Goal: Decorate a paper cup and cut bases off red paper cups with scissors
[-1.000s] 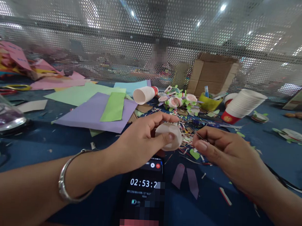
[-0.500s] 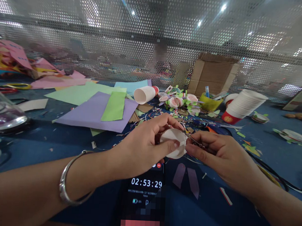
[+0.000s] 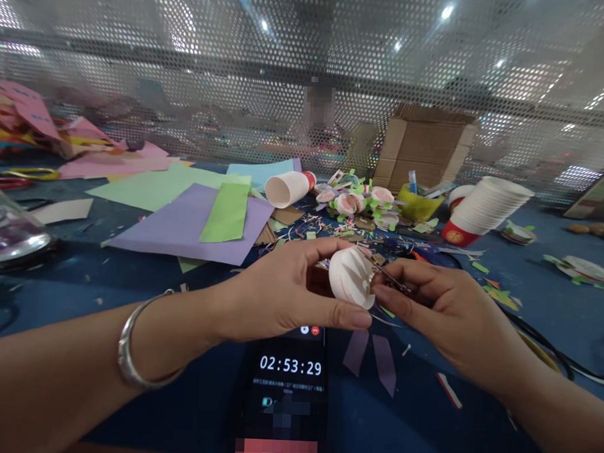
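Note:
My left hand [image 3: 279, 289] holds a small white piece cut from a paper cup [image 3: 348, 275], its edge notched on the right. The thumb stretches along underneath, and my other fingers go behind the piece, partly hidden. Close against its right edge, my right hand [image 3: 429, 302] pinches a thin, dark metal tool [image 3: 394, 281]; its kind is mostly hidden by the fingers. Two pointed purple paper strips [image 3: 385, 364] lie on the blue table below the hands. A phone [image 3: 288, 386] showing a running timer lies below my left hand.
Purple paper [image 3: 182, 228] and a green strip [image 3: 226, 213] lie to the left. Scissors [image 3: 421, 250], paper scraps and a heap of small paper turtle-like pieces [image 3: 350, 202] are behind the hands. Stacked paper cups [image 3: 487, 211] lean at right, before a perforated metal screen [image 3: 228, 83].
My left hand has turned the cup piece from lying face-on to tilted on its side, and the thumb has moved off its face to below it. The right hand stays nearly in place.

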Demonstrator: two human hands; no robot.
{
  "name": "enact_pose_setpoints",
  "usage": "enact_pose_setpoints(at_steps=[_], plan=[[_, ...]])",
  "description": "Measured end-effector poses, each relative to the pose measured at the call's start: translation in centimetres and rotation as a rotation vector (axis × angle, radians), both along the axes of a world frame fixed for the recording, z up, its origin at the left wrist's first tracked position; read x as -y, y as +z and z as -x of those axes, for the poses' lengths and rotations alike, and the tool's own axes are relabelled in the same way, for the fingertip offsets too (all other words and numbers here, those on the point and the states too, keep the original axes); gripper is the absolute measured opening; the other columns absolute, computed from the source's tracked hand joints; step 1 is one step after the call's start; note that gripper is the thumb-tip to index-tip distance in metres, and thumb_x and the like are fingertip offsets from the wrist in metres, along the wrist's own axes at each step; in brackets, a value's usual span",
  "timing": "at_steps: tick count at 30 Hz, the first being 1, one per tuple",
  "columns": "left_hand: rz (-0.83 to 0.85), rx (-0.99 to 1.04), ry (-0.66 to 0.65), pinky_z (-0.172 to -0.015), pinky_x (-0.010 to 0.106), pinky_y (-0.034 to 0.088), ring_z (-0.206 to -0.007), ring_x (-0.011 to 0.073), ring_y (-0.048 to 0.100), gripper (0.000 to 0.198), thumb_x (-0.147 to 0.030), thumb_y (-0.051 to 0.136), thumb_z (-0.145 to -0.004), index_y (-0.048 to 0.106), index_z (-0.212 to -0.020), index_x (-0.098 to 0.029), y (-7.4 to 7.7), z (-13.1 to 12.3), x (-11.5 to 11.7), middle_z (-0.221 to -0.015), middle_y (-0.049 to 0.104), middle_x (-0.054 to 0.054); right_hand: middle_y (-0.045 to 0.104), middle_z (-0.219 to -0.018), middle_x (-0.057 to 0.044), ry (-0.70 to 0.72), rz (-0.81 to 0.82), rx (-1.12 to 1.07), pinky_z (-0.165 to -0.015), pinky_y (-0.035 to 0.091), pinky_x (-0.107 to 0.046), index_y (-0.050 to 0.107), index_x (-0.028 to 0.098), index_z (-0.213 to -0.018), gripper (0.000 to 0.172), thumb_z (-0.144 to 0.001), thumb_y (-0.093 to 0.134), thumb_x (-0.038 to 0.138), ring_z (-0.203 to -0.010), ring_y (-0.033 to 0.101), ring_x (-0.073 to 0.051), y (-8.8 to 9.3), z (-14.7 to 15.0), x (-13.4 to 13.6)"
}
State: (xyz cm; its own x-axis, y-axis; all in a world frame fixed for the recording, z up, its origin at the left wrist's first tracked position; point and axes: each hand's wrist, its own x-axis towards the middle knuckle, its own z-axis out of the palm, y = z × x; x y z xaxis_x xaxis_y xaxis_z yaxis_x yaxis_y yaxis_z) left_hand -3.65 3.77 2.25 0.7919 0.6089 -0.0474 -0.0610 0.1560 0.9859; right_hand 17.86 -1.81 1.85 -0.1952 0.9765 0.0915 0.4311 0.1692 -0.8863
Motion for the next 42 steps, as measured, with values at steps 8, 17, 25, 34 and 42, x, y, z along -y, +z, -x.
enact_pose_setpoints(at_steps=[8, 17, 25, 34, 42], plan=[[0.031, 0.008, 0.117, -0.074, 0.022, 0.052, -0.087, 0.0124, 0.066, 0.031, -0.022, 0.08, -0.081, 0.064, -0.108, -0.018, 0.6, 0.0, -0.3, -0.097, 0.071, 0.002, 0.062, -0.07, 0.001, -0.047, -0.058, 0.04, -0.052, 0.042, -0.022, 0.07, 0.021, -0.088, 0.03, -0.089, 0.069, 0.051, -0.058, 0.05, -0.011, 0.3, -0.3, 0.3], [0.204, 0.075, 0.146, -0.088, 0.027, 0.054, -0.09, 0.0147, 0.068, 0.023, -0.031, 0.074, -0.086, 0.076, -0.1, -0.013, 0.3, 0.0, -1.6, -0.101, 0.074, 0.007, 0.057, -0.063, 0.002, -0.09, -0.181, 0.278, -0.046, 0.036, -0.024, 0.069, 0.022, -0.086, 0.039, -0.096, 0.055, 0.057, -0.053, 0.047, -0.012, 0.2, -0.9, 0.4], [0.307, 0.049, 0.142, -0.072, 0.02, 0.056, -0.075, 0.0124, 0.07, 0.024, -0.032, 0.065, -0.091, 0.076, -0.092, -0.011, 0.2, -0.2, -1.7, -0.087, 0.076, 0.007, 0.067, -0.073, -0.001, -0.053, -0.268, 0.4, -0.053, 0.04, -0.027, 0.063, 0.021, -0.074, 0.043, -0.098, 0.053, 0.056, -0.06, 0.057, -0.014, 0.0, -0.9, 0.6], [0.371, 0.041, 0.114, -0.071, 0.017, 0.056, -0.078, 0.0113, 0.071, 0.02, -0.025, 0.064, -0.092, 0.078, -0.092, -0.011, 0.5, -0.6, -1.1, -0.091, 0.077, 0.007, 0.059, -0.064, 0.002, -0.023, -0.31, 0.378, -0.052, 0.038, -0.025, 0.067, 0.022, -0.08, 0.036, -0.099, 0.054, 0.05, -0.055, 0.051, -0.012, -0.1, -0.4, 0.8], [0.421, 0.062, 0.127, -0.073, 0.015, 0.059, -0.077, 0.0101, 0.072, 0.018, -0.022, 0.064, -0.091, 0.079, -0.092, -0.012, 0.4, -0.5, -1.0, -0.091, 0.078, 0.004, 0.053, -0.059, 0.004, 0.004, -0.357, 0.383, -0.052, 0.036, -0.024, 0.066, 0.02, -0.079, 0.035, -0.099, 0.056, 0.046, -0.051, 0.047, -0.009, -0.2, -0.1, 0.9]])
